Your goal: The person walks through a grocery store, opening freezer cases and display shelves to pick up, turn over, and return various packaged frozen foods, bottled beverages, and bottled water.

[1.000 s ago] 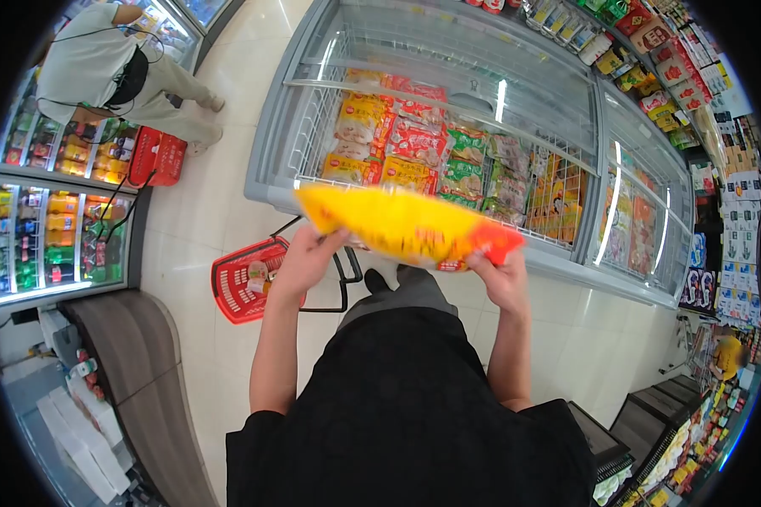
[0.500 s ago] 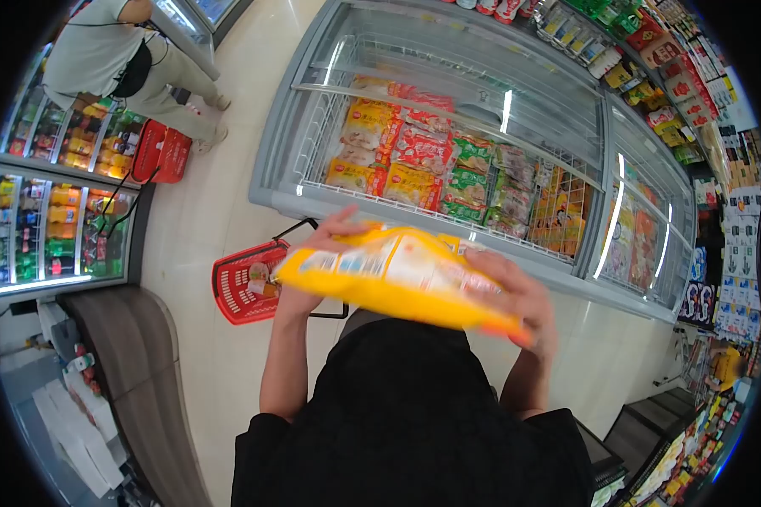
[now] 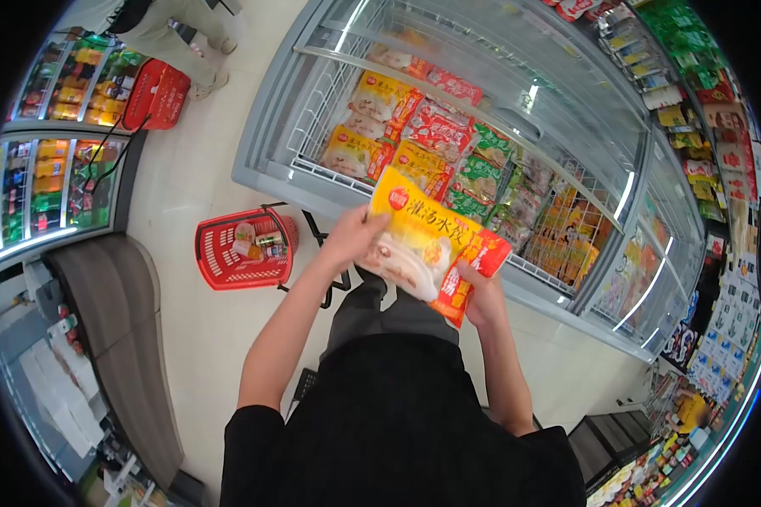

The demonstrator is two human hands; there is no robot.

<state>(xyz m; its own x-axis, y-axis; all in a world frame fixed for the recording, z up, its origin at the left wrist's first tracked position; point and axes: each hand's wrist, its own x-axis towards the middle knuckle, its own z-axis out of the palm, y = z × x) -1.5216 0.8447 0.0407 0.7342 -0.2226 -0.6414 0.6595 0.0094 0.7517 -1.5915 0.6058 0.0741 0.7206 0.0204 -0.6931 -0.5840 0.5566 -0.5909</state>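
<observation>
A shopper's left hand [image 3: 353, 237] and right hand [image 3: 484, 296] grip opposite ends of a yellow-and-red food bag [image 3: 427, 241], thumbs on its printed front, other fingers largely hidden. The bag is held in front of the body, at the near edge of a chest freezer [image 3: 313, 188] stocked with colorful packets [image 3: 438, 131], as a red basket [image 3: 220, 247] sits on the floor [image 3: 177, 194] to the left.

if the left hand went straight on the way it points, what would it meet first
Beyond the yellow bag it holds, the left hand would probably meet the freezer's front edge first; depth is hard to judge, so it might pass above that and reach the yellow packets inside.
</observation>
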